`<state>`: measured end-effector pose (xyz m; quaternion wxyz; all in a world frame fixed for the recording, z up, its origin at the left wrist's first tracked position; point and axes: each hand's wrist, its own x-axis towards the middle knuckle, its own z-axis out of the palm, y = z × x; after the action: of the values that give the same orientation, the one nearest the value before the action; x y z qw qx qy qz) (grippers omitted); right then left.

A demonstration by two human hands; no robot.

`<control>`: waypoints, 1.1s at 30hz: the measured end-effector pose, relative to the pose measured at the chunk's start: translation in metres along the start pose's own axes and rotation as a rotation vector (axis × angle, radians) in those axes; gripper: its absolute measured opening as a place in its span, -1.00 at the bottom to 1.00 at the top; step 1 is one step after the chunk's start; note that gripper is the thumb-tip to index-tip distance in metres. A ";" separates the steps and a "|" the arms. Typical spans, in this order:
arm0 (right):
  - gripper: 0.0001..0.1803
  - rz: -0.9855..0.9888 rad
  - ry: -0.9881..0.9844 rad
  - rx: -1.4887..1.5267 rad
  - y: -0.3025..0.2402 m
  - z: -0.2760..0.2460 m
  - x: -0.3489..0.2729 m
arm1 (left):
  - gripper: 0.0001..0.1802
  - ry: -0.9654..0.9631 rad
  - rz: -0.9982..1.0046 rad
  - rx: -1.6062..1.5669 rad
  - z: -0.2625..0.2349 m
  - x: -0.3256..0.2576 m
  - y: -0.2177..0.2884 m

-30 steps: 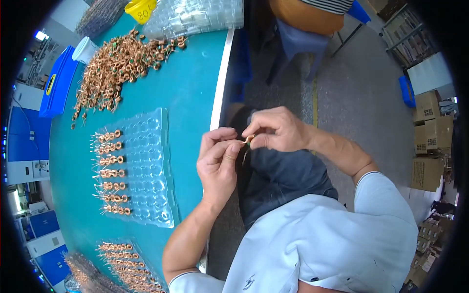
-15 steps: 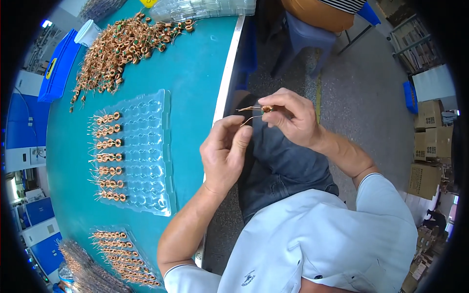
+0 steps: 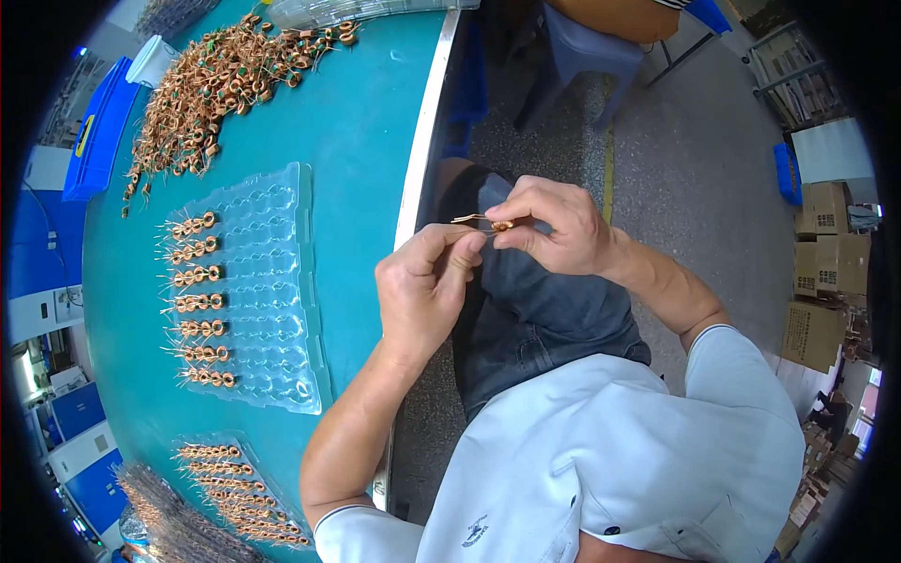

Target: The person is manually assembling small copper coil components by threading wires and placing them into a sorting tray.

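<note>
My right hand [image 3: 556,225] pinches a small copper-wound coil [image 3: 500,225] between thumb and fingers, its wire leads pointing left. My left hand [image 3: 424,291] sits just below and left of it, with thumb and forefinger closed on the leads' ends. Both hands hover over my lap, off the edge of the teal table [image 3: 361,141]. A clear plastic tray [image 3: 267,281] lies on the table left of my left hand, with one column of coils [image 3: 197,300] in its left pockets.
A heap of loose copper coils [image 3: 211,89] lies at the table's far side. A second filled tray [image 3: 235,488] is near the lower left. Blue bins [image 3: 94,131] stand at the left edge, stacked clear trays [image 3: 357,9] at the top, cardboard boxes [image 3: 826,272] at right.
Both hands have stayed together on the coil while the view shifted; the right hand now holds the coil slightly higher, with the leads sticking out to the left.
</note>
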<state>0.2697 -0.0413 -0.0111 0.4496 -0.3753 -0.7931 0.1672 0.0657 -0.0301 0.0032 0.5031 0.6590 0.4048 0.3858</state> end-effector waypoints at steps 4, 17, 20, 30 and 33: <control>-0.76 -0.042 -0.054 0.005 0.000 0.003 0.002 | -0.93 -0.037 0.090 0.010 -0.005 -0.003 -0.007; -0.77 0.593 0.245 0.862 -0.012 0.021 -0.013 | -0.54 0.144 0.235 0.061 -0.003 0.003 -0.007; -0.79 0.723 0.289 1.132 -0.013 0.016 -0.013 | -0.57 0.089 0.266 0.110 -0.001 0.005 -0.002; -0.70 0.815 0.092 0.959 -0.016 0.019 -0.021 | -0.87 0.035 0.276 0.188 0.000 0.002 -0.003; -0.70 0.744 0.097 0.686 -0.021 0.019 -0.018 | -0.86 0.018 0.237 0.166 0.001 0.001 -0.005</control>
<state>0.2495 -0.0676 -0.0193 0.4932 -0.4704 -0.4835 0.5493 0.0659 -0.0289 -0.0013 0.3940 0.7380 0.3591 0.4137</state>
